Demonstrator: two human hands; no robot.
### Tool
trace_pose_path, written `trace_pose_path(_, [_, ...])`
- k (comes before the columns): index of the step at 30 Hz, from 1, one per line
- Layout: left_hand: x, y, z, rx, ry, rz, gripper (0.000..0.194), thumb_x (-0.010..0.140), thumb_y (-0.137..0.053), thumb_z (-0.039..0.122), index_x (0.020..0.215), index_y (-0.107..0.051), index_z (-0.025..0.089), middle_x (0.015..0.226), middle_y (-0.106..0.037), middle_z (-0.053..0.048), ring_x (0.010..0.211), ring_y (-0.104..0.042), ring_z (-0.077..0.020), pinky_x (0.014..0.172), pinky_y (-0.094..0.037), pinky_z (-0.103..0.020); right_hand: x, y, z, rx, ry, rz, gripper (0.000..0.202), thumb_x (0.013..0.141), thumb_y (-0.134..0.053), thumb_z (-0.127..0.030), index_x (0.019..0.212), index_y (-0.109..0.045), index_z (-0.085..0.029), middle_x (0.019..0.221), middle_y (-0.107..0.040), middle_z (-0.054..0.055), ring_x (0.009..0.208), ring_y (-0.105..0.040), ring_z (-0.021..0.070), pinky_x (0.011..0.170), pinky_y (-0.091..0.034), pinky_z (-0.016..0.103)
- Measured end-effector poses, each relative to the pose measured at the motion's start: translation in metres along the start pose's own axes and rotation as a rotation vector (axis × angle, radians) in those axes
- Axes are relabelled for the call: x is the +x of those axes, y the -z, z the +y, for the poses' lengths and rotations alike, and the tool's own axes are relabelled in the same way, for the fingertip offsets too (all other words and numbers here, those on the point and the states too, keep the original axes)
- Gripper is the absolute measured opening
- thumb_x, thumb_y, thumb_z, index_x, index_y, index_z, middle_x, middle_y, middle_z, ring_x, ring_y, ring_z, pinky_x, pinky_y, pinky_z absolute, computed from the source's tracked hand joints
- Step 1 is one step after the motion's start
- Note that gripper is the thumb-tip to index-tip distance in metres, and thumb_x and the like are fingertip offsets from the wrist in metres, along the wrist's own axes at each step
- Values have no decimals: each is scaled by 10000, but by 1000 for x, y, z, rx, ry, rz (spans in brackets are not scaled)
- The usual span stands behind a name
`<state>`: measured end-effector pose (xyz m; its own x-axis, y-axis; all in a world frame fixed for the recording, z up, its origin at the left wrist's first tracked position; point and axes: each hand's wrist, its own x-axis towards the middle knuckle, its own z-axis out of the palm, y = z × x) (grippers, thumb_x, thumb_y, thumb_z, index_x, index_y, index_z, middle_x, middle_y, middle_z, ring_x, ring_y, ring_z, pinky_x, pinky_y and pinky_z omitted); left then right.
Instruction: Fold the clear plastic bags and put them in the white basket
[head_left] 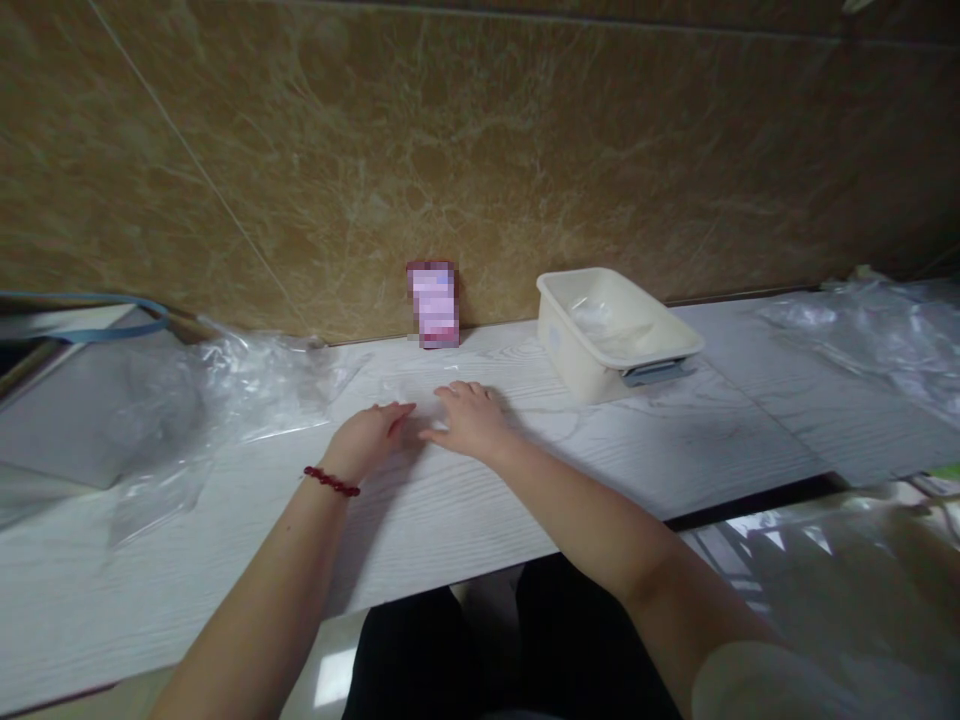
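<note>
My left hand (370,438), with a dark red bead bracelet (331,482) at the wrist, is low over the white wood-grain table (420,540). Its fingers are stretched out towards the right. Close beside it, my right hand (471,418) has its fingers and thumb apart, pointing forward and left. Between and just beyond the fingertips lies a faint clear plastic piece (429,388); its outline is hard to make out, and whether the fingers touch it I cannot tell. Neither hand visibly grips anything.
A phone (436,305) with a blurred screen leans on the brown marbled wall (465,150). Right of it stands a cream plastic box (574,345) with clear plastic inside. Clear bags lie at left (262,385) and right (885,330). A white box (82,420) stands far left.
</note>
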<state>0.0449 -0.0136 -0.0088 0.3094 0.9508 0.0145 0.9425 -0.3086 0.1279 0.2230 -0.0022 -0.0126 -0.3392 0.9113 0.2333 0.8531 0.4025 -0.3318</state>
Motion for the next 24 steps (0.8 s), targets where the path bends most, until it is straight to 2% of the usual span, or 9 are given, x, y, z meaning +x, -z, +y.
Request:
trace_pose_path(4, [-2,6,-2,-86,29,102,339,784,-364,333,998,-600,215,968,-644,-46,846,-587,-193,769,-410,-273,0,-1,2,42,13,-30,209,773,-464,-286,939,-568,-213,985,-586,54,944,-503,178,809,-354,296])
trace_pose_path(6, [-3,10,-4,-137,46,120,312,765,-398,359,930,-622,215,922,-655,-38,808,-590,-184,744,-413,-258,6,0,8,101,12,-51,197,794,-420,-235,863,-604,-221,929,-617,28,889,-536,151,777,-372,255])
trace_pose_path(9, [-7,24,-5,-252,88,150,290,737,-439,406,823,-634,210,821,-664,-25,739,-583,-168,705,-418,-243,15,9,12,196,5,-43,217,798,-417,-232,856,-625,-226,910,-636,9,872,-550,136,758,-383,227])
trace_pose_path(11, [-11,38,-4,-371,137,196,310,710,-468,451,790,-631,200,777,-661,-18,703,-574,-160,677,-423,-240,18,22,12,273,39,-54,217,792,-431,-220,880,-629,-214,905,-639,8,860,-551,129,752,-386,222])
trace_pose_path(14, [-20,63,2,-611,161,227,370,670,-507,498,786,-641,174,781,-662,-32,709,-569,-162,650,-427,-242,17,50,9,468,75,-156,234,791,-442,-199,947,-616,-175,857,-642,21,767,-559,112,695,-405,217])
trace_pose_path(17, [-29,84,8,-834,166,138,381,642,-549,490,808,-663,166,825,-663,-58,726,-569,-167,636,-433,-254,10,82,5,712,27,-288,248,792,-448,-181,990,-591,-139,817,-634,35,684,-551,89,638,-420,205])
trace_pose_path(20, [-32,95,12,-1082,202,-15,371,611,-597,452,806,-673,147,820,-658,-90,689,-574,-173,605,-451,-280,3,102,6,931,-86,-496,233,788,-440,-157,975,-576,-141,777,-621,28,612,-539,72,579,-432,194])
trace_pose_path(22, [-30,93,14,-1229,224,-83,336,583,-631,408,770,-678,133,810,-653,-103,681,-574,-175,602,-461,-288,2,103,10,1042,-151,-631,224,781,-432,-137,958,-567,-160,752,-615,15,589,-541,68,559,-438,192])
trace_pose_path(24, [-22,83,15,-1294,270,-112,292,558,-652,366,738,-681,137,775,-648,-94,645,-563,-158,574,-459,-270,4,93,17,1098,-212,-704,203,764,-440,-118,916,-565,-167,726,-610,2,579,-546,69,556,-444,192])
